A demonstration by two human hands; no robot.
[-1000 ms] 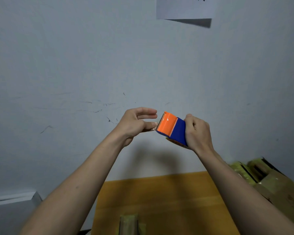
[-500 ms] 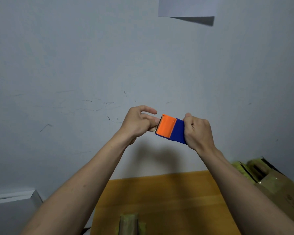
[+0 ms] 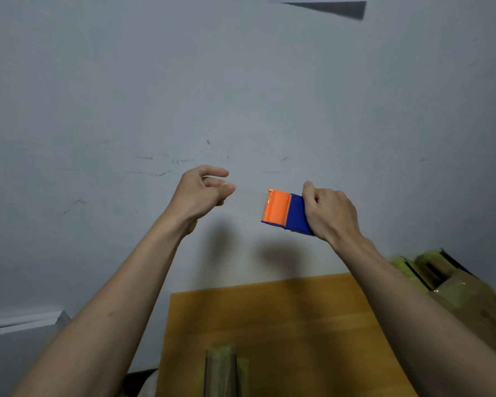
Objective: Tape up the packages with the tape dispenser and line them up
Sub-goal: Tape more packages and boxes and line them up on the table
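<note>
Head view: right hand [image 3: 331,214] holds tape dispenser [image 3: 285,211]; left hand [image 3: 202,193] apart.

Head view, forward toward wall [image 3: 126,81]

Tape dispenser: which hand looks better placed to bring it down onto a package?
Probably the right hand: it already grips the tape dispenser. The left hand is apart from it, fingers loosely curled.
</note>
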